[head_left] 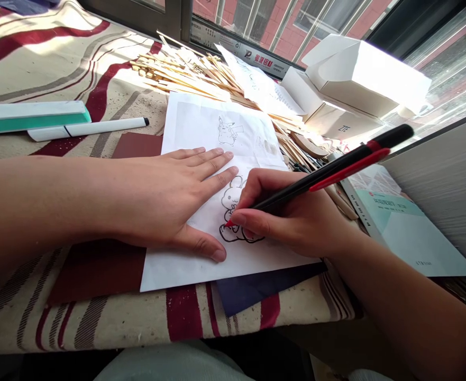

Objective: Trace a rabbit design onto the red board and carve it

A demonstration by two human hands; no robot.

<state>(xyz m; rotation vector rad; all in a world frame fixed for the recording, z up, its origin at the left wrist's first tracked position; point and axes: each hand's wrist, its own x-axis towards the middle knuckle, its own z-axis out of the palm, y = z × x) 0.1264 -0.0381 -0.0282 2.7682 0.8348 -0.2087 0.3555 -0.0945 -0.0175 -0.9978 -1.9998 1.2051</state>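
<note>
A white sheet of paper [177, 264] lies on the cloth, with a small faint cartoon near its top and a bolder outlined figure [229, 200] lower down. My left hand [189, 196] rests flat on the sheet, fingers spread, left of the bold figure. A black pen [328, 172] with a red clip and red tip is gripped in my right hand [292, 211]. The red tip touches the lower left part of the figure, and my right fingers cover some of its lines. Brown sheets [101, 270] and a dark blue sheet [256, 291] stick out from under the paper.
A white marker [106, 126] and a white-green case [30, 116] lie at the left. Thin wooden sticks [193, 71] are piled behind the paper. White boxes [347, 79] stand by the window, a pale green book [411, 233] lies at the right, and the table's front edge is near.
</note>
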